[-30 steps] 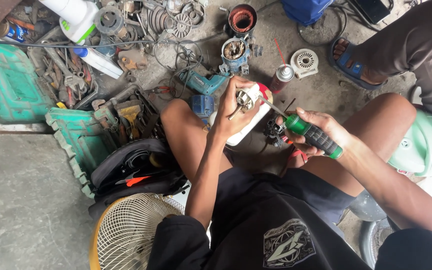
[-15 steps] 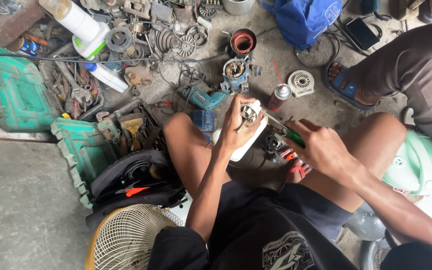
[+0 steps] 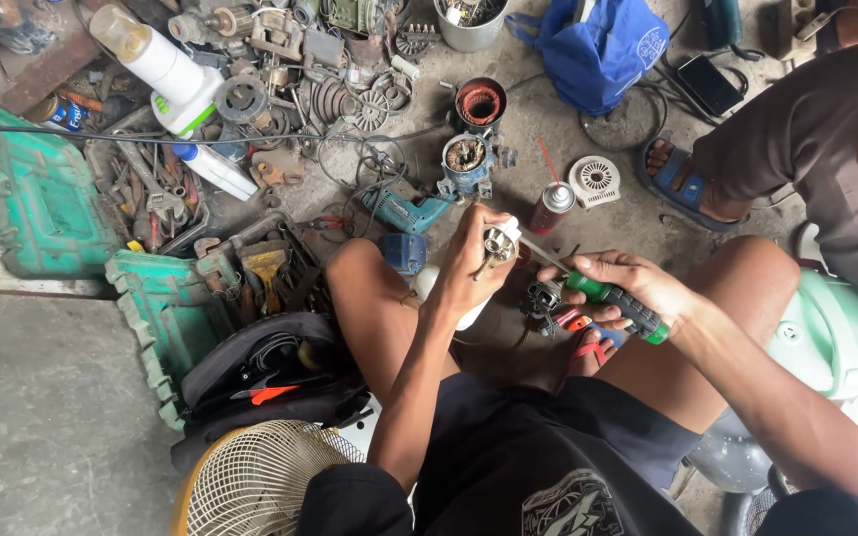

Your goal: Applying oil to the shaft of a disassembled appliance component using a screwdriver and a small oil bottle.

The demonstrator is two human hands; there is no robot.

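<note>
My left hand (image 3: 469,266) grips a small white motor housing (image 3: 500,241) with a metal end, held upright between my knees. My right hand (image 3: 630,285) holds a green-and-black handled screwdriver (image 3: 616,301), its metal shaft reaching left to the metal end of the housing. Below the hands, on the concrete floor, lie a dark motor part (image 3: 545,298) and red-handled pliers (image 3: 588,342).
A blue drill (image 3: 404,211), a red spray can (image 3: 551,207), motor stators (image 3: 480,103) and scrap parts litter the floor. A green toolbox (image 3: 156,308) stands open at left, a black bag (image 3: 260,382) and fan guard (image 3: 250,486) below it. Another person's sandalled foot (image 3: 682,184) is at right.
The camera view has shifted downward and the scene appears higher up. Both hands keep their grips; the screwdriver stays against the housing, the right hand turned a little.
</note>
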